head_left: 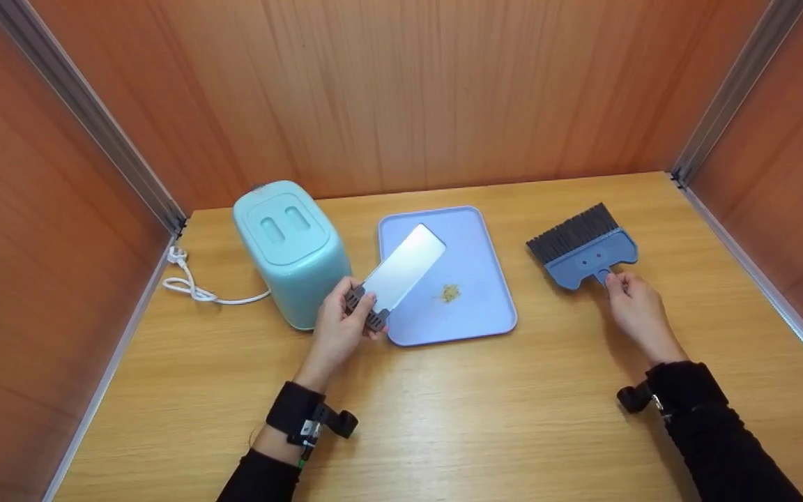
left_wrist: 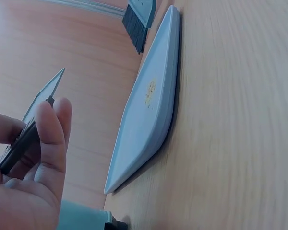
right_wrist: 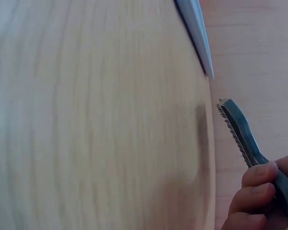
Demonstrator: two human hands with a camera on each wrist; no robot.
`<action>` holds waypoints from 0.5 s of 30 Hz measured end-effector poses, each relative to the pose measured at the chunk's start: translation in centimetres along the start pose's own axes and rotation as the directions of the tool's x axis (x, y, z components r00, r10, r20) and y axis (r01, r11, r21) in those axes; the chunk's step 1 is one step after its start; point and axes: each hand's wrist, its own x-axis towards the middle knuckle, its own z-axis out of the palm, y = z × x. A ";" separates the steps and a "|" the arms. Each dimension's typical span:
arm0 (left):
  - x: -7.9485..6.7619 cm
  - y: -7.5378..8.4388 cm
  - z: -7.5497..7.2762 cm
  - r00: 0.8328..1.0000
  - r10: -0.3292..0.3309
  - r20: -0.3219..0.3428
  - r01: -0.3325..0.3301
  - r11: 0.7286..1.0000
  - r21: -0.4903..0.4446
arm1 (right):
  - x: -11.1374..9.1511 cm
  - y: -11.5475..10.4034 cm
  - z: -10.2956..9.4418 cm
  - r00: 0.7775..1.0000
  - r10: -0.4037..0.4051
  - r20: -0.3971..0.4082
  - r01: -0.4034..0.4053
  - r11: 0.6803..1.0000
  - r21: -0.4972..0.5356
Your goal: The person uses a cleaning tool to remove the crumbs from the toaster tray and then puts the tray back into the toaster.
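Note:
My left hand (head_left: 342, 324) grips the dark grey slotted end of a flat metal crumb tray (head_left: 408, 268), thumb on top and fingers beneath. Its shiny plate slants up over the left part of a lilac serving tray (head_left: 492, 279). A small heap of yellowish crumbs (head_left: 450, 293) lies on that tray. Off to the right, my right hand (head_left: 635, 307) holds a blue hand brush (head_left: 593, 258) by its short handle. The brush's dark bristles point away to the upper left, and in the right wrist view the fingers (right_wrist: 259, 189) curl round the handle.
A turquoise toaster (head_left: 297, 244) with a lid stands just left of the lilac tray, close to my left hand. Its white cord and plug (head_left: 196, 289) trail leftward on the wooden table (head_left: 471, 418). Wood-grain panels (head_left: 408, 90) enclose the back and both sides.

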 end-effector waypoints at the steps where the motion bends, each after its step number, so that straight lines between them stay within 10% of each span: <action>1: 0.0 0.0 0.1 1.000 -0.002 -0.001 0.002 1.000 -0.016 | 0.2 0.4 -0.1 1.000 0.010 0.006 -0.010 1.000 -0.010; 15: -0.3 -0.5 1.2 1.000 -0.029 0.009 0.030 0.997 -0.070 | 2.2 3.3 -1.9 0.983 0.171 0.071 -0.163 0.981 -0.107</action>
